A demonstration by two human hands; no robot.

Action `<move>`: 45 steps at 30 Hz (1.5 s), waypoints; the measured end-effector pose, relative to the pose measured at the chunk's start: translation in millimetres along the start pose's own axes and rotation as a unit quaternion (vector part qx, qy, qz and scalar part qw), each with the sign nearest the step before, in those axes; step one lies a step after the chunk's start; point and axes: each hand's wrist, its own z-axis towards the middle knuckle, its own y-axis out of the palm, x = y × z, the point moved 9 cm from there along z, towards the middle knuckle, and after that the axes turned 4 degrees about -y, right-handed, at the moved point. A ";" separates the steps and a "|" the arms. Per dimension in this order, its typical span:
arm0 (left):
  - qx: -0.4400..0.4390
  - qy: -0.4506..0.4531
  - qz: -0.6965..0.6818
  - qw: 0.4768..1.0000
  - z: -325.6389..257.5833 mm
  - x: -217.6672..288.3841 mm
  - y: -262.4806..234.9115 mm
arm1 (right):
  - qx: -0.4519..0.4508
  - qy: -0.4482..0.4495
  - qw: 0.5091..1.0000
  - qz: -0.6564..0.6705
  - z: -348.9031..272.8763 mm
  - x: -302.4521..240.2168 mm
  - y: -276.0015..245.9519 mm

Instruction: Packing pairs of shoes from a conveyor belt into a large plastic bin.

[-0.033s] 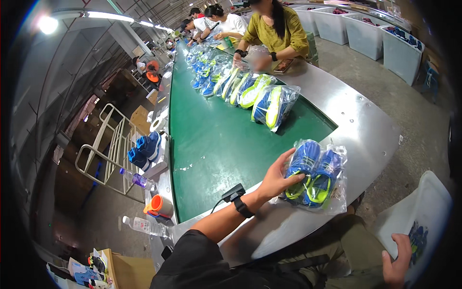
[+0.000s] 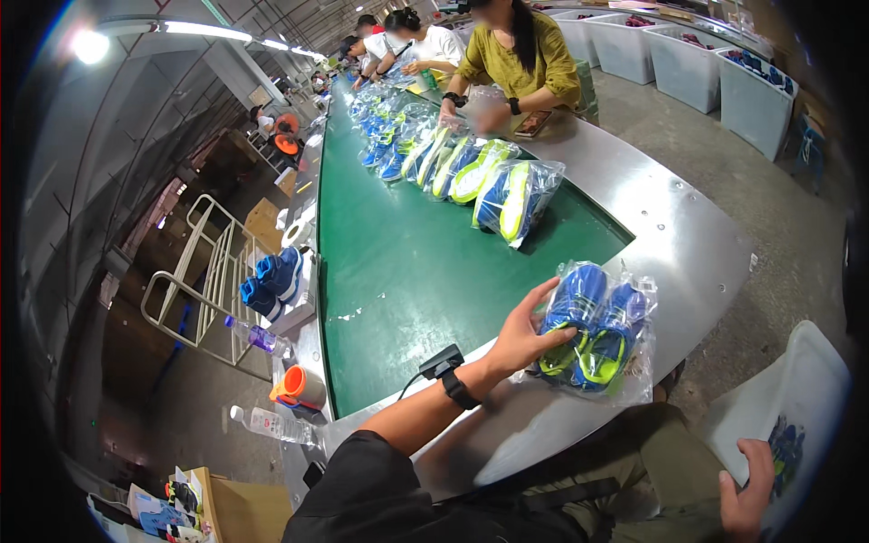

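A clear plastic bag holding a pair of blue shoes with lime-green soles point(image 2: 602, 330) lies on the steel table end point(image 2: 688, 244) in front of me. My left hand point(image 2: 523, 337), with a black wrist device on it, grips the bag's left side, fingers spread over one shoe. At the lower right, my right hand point(image 2: 747, 489) holds the rim of a white plastic bin point(image 2: 801, 398) beside my leg. Blue shoes show inside the bin.
A green conveyor belt point(image 2: 407, 271) runs away from me with a row of bagged shoes point(image 2: 502, 195). A person in a mustard top point(image 2: 525, 59) works at its right side, others beyond. White bins point(image 2: 751, 90) stand far right. An orange cup point(image 2: 299, 385), bottles point(image 2: 267, 423) and a metal rack point(image 2: 195, 290) are on the left.
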 end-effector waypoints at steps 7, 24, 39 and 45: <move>-0.002 -0.083 -0.038 0.996 0.7 -12.8 19.5 | 0.020 0.005 1.000 -0.001 -4.1 -6.8 -7.1; -0.003 -0.188 -0.190 0.964 -8.5 -30.0 33.0 | 0.017 0.009 1.000 0.002 -1.5 -16.2 -6.7; -0.088 -0.284 -0.356 0.886 -22.8 -13.6 88.6 | 0.078 0.019 0.995 0.055 -11.1 -26.8 -8.3; -0.086 -0.319 -0.358 0.873 -14.4 -7.4 134.4 | 0.177 0.008 0.984 0.011 -11.3 -28.4 -36.9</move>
